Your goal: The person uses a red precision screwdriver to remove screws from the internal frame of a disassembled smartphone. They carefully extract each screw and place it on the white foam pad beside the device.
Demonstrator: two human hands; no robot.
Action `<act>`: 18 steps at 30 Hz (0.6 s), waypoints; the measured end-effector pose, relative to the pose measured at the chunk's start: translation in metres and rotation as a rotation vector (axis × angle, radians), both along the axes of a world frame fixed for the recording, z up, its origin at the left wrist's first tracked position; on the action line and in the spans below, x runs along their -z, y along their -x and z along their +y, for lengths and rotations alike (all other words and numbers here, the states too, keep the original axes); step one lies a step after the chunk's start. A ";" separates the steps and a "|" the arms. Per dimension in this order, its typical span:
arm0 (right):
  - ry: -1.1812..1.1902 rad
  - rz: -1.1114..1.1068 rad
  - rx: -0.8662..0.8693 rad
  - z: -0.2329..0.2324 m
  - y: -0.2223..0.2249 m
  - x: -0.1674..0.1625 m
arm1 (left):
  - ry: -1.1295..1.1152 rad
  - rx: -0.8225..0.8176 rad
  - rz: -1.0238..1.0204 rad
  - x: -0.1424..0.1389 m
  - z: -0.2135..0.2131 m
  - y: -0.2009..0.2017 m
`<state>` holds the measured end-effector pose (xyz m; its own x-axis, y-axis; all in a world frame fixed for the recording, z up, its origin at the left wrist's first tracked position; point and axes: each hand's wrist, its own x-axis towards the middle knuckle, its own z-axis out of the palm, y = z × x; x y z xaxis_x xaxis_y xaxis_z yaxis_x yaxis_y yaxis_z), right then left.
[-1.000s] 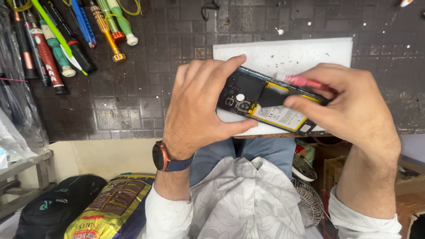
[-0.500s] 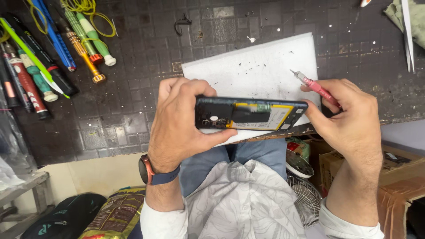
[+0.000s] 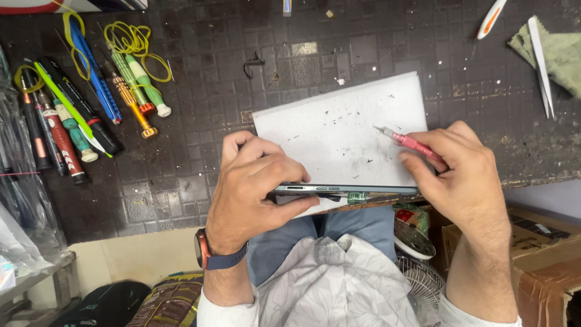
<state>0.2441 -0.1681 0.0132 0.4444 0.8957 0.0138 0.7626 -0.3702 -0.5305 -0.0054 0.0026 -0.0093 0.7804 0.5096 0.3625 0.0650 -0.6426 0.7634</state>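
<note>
**Phone held on edge above a white pad, pink screwdriver in the other hand**

The left hand [image 3: 257, 188] is closing around a phone [image 3: 345, 190], fingers curled over the top and thumb pressing underneath, so the phone is turning its thin side edge, with its buttons, toward the camera. It is sitting at the near edge of the white pad [image 3: 339, 130] on the dark worktop [image 3: 200, 91], over the person's lap. The right hand [image 3: 463, 172] is wrapping loosely around a pink screwdriver [image 3: 411, 144], pinching it between thumb and fingers, its metal tip pointing up-left over the pad and clear of the phone. That hand's lower fingers seem to be steadying the phone's right end.

What could go wrong, as I judge it: the phone is hanging partly past the worktop edge, so a slackening grip could let it drop into the lap or onto the clutter below. The screwdriver tip is lying close to the phone; a careless swing could scratch it. Small dark specks are lying on the pad, and any that are screws could roll off.

Hard to make out: which face of the phone is up, and whether it is open. The right fingertips are hiding behind the phone's end. Screwdrivers [image 3: 78, 121] are lying at the left and tweezers [image 3: 541, 66] at the right, on a green cloth [image 3: 560, 51] cut off by the frame.
</note>
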 end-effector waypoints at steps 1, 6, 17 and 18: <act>0.012 0.036 0.042 -0.001 0.000 0.000 | -0.010 0.003 -0.008 0.000 0.000 0.000; 0.024 0.085 0.133 -0.008 0.002 0.001 | 0.008 0.033 -0.018 -0.002 0.002 0.001; 0.014 -0.218 -0.049 -0.006 0.011 0.010 | 0.096 0.086 -0.015 -0.004 0.001 0.002; 0.044 -0.263 -0.044 -0.006 0.012 0.010 | 0.101 0.075 -0.016 -0.004 0.001 0.001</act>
